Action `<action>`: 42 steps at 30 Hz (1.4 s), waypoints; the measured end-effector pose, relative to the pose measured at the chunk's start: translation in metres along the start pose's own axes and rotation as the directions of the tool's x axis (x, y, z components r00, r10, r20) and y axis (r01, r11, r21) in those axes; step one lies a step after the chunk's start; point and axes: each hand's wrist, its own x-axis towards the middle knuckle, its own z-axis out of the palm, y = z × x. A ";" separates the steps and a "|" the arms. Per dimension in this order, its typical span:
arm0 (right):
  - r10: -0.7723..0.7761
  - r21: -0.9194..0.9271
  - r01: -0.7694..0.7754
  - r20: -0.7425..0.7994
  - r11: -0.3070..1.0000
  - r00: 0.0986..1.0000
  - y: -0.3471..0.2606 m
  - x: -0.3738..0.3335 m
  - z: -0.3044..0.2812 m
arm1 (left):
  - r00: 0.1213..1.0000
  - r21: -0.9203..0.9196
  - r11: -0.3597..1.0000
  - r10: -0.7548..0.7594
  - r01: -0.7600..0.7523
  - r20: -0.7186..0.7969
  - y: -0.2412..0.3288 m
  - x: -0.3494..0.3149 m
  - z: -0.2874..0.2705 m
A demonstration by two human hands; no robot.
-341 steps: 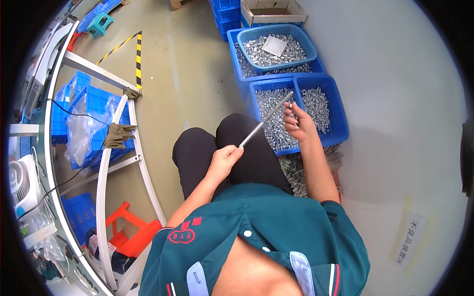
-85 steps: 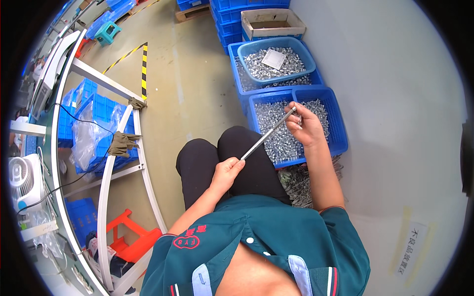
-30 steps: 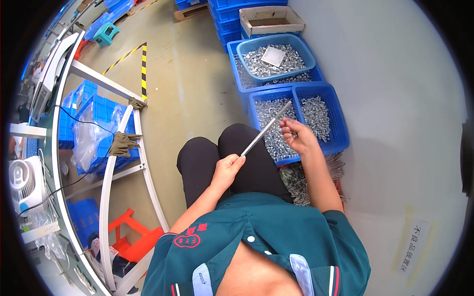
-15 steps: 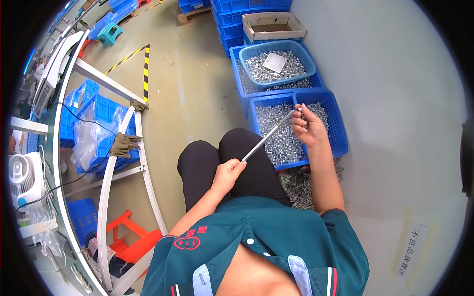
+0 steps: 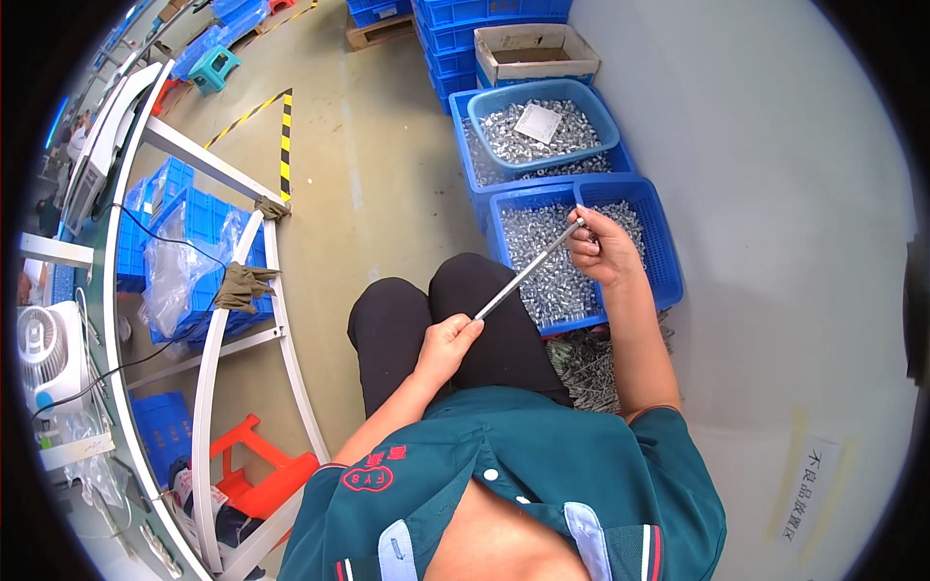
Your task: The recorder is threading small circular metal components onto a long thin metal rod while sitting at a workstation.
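Closed around the lower end of a long, thin silver metal rod (image 5: 528,271), my left hand (image 5: 449,346) rests over my lap. The rod slants up and to the right. At its far end my right hand (image 5: 608,250) pinches a small silver metal fitting (image 5: 579,223), which meets the rod's tip; how far it sits on the rod cannot be made out. Below my right hand stands a blue divided basket (image 5: 668,261) holding many small silver fittings (image 5: 552,290).
Beyond it, a light blue basket (image 5: 610,121) of similar parts sits in a blue crate. Many thin rods (image 5: 586,373) lie beneath the near basket. A pale wall (image 5: 765,242) rises on the right. To the left are a white frame (image 5: 208,407) and a red stool (image 5: 257,474).
My right hand has moved slightly left, bringing the small fitting from just beside the rod's tip onto it. My left hand and the rod have hardly moved.
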 end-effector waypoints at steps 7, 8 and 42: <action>-0.067 -0.468 -0.001 -0.129 0.884 0.989 -0.005 -0.008 0.014 | 1.000 0.028 1.000 0.013 -0.012 -0.016 0.000 0.000 0.001; -0.111 -0.389 0.066 -0.092 0.919 0.990 0.003 -0.008 0.019 | 1.000 0.027 1.000 0.013 -0.013 -0.026 -0.001 0.000 0.000; -0.151 -0.385 0.117 -0.060 0.916 0.987 -0.012 -0.010 0.004 | 1.000 0.023 1.000 0.021 -0.021 -0.009 0.002 0.001 0.001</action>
